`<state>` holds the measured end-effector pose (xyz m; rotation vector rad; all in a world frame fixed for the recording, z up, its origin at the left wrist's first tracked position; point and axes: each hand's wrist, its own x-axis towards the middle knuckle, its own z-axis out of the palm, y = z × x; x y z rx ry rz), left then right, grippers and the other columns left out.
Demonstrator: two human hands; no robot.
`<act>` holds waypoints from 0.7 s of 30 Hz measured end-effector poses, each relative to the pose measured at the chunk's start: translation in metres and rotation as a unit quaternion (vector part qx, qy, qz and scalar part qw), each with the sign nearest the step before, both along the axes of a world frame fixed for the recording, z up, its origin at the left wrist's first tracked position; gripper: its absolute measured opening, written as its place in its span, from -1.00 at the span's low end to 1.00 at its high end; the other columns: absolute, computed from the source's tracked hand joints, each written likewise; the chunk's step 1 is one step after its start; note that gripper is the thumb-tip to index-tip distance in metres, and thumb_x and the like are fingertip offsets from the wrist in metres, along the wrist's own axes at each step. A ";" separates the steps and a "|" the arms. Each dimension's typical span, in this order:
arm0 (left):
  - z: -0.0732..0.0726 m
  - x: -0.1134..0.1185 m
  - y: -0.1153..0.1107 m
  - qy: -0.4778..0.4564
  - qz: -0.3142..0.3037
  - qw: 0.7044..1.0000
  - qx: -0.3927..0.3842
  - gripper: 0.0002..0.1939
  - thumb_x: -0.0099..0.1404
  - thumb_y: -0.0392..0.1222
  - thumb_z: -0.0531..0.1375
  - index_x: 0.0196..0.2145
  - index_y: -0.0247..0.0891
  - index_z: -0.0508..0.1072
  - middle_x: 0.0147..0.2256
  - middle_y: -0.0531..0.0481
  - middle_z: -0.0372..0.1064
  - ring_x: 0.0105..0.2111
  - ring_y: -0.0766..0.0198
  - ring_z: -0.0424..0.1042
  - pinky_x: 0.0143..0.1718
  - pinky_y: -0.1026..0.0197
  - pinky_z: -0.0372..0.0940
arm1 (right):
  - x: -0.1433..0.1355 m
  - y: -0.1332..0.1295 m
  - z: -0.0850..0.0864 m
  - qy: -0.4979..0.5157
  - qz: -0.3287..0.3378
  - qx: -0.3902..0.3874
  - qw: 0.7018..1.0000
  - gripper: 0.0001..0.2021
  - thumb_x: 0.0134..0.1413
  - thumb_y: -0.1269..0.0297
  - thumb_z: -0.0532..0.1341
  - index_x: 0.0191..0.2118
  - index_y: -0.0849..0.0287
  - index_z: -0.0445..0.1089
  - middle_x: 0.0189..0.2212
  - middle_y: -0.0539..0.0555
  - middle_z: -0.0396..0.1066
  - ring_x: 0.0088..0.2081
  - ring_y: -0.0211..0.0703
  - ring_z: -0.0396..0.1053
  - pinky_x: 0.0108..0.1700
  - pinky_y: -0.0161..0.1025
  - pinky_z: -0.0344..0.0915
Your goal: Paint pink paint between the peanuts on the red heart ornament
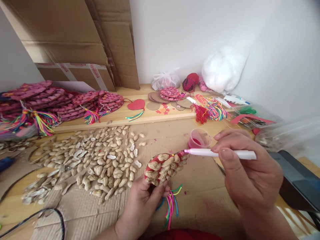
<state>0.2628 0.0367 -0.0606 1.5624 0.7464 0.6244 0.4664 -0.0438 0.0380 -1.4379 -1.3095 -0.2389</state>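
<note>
The camera sits on the person's head, looking forward and down, close to the bare left hand (141,204) and bare right hand (251,170), over flat brown cardboard (205,176) to the plain white wall (175,36).

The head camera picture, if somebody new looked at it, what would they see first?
Probably the peanut-covered red piece near the middle, held by the left hand, with the white pen in the right hand pointing its pink tip at the right end. Next, perhaps the loose peanuts spread across the left, and the stacked pink pieces with colourful tassels behind them.
</note>
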 end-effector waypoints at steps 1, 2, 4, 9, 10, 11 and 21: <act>0.000 0.000 0.000 -0.002 0.001 1.000 0.002 -0.82 0.32 -0.18 0.21 -0.41 -0.23 0.54 -0.49 0.01 0.53 -0.49 0.26 0.51 -0.41 0.29 0.46 | 0.001 -0.001 0.000 0.001 -0.005 -0.001 1.000 -0.89 0.17 0.42 0.20 -0.29 0.03 0.39 -0.42 -0.02 0.40 -0.22 -0.07 0.37 -0.08 0.02 0.31; -0.001 0.001 0.000 -0.003 0.003 1.000 0.005 -0.82 0.32 -0.19 0.21 -0.42 -0.23 0.54 -0.49 0.01 0.53 -0.49 0.26 0.51 -0.41 0.30 0.46 | 0.002 -0.001 0.000 0.003 -0.008 0.004 1.000 -0.89 0.17 0.42 0.21 -0.30 0.04 0.39 -0.42 -0.02 0.39 -0.22 -0.07 0.37 -0.09 0.02 0.30; -0.002 0.001 0.001 -0.001 0.005 1.000 0.011 -0.82 0.32 -0.20 0.21 -0.43 -0.22 0.55 -0.48 0.01 0.54 -0.48 0.27 0.52 -0.41 0.31 0.46 | 0.003 -0.001 0.000 0.011 -0.012 0.016 1.000 -0.90 0.18 0.42 0.21 -0.30 0.05 0.39 -0.43 -0.02 0.38 -0.22 -0.08 0.37 -0.10 0.01 0.29; -0.005 -0.003 0.001 0.025 -0.003 0.999 0.022 -0.82 0.34 -0.19 0.21 -0.40 -0.22 0.57 -0.46 -0.01 0.57 -0.45 0.24 0.54 -0.37 0.29 0.46 | -0.002 0.002 0.002 0.036 0.005 0.046 0.998 -0.89 0.21 0.42 0.17 -0.32 0.07 0.36 -0.46 -0.03 0.35 -0.27 -0.13 0.33 -0.09 0.00 0.29; -0.006 -0.004 0.001 0.033 -0.007 0.999 0.031 -0.81 0.35 -0.18 0.21 -0.39 -0.22 0.57 -0.46 -0.01 0.57 -0.45 0.23 0.54 -0.37 0.28 0.46 | -0.004 0.002 0.003 0.039 0.011 0.049 0.998 -0.89 0.21 0.42 0.17 -0.32 0.07 0.36 -0.46 -0.04 0.35 -0.27 -0.14 0.33 -0.07 0.00 0.29; -0.006 -0.005 0.001 0.041 -0.011 0.998 0.042 -0.81 0.35 -0.18 0.21 -0.40 -0.22 0.57 -0.46 -0.01 0.58 -0.45 0.23 0.54 -0.37 0.28 0.45 | -0.004 0.003 0.003 0.041 0.016 0.048 0.998 -0.89 0.21 0.42 0.17 -0.31 0.07 0.36 -0.45 -0.04 0.35 -0.27 -0.14 0.33 -0.06 0.00 0.29; 0.002 -0.007 0.002 0.062 -0.022 0.989 0.133 -0.76 0.39 -0.23 0.17 -0.42 -0.21 0.58 -0.49 0.02 0.57 -0.47 0.25 0.53 -0.38 0.31 0.39 | -0.001 0.001 0.003 0.044 0.011 0.046 0.998 -0.89 0.22 0.40 0.18 -0.34 0.09 0.35 -0.46 -0.03 0.35 -0.26 -0.14 0.33 -0.09 -0.01 0.28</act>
